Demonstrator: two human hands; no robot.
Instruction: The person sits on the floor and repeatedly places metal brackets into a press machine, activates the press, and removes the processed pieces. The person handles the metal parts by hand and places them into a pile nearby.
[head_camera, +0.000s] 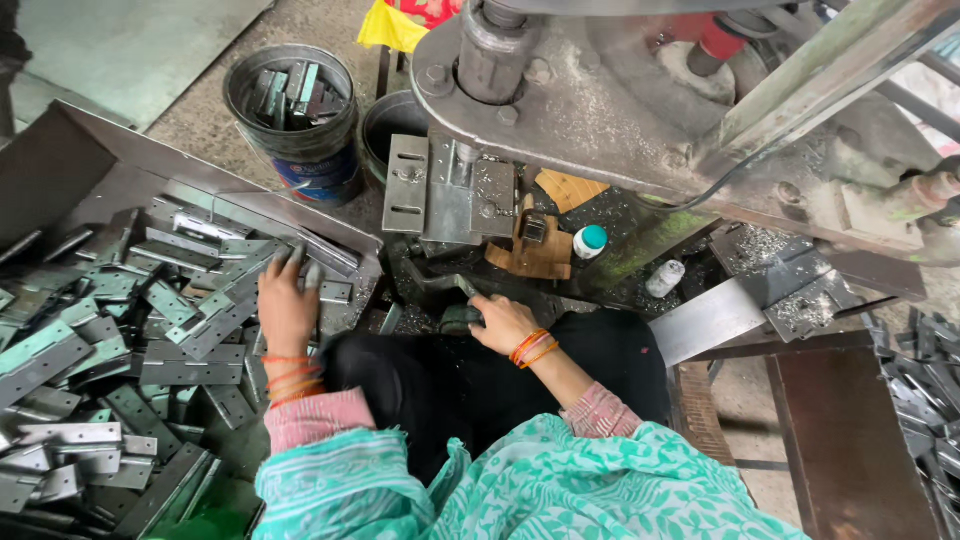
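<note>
Hinge plates (200, 330) heaped loose in tray at person's left. Left hand (287, 305) spread flat on heap, gripping nothing; sharp edges risk cuts. Right hand (500, 322) closed around dark handle (462, 318) below press die (450, 195); finger-crush hazard.

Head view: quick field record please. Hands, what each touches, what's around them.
left hand: fingers spread on the heap of grey metal hinge plates, touching one at the heap's edge
right hand: resting on a dark lever handle at the press base; grip not clear
press: large grey machine ahead, die block beneath it
bucket: beyond the heap, holds metal pieces
small items: white bottle with teal cap, wooden scraps
right side: more plates
</note>
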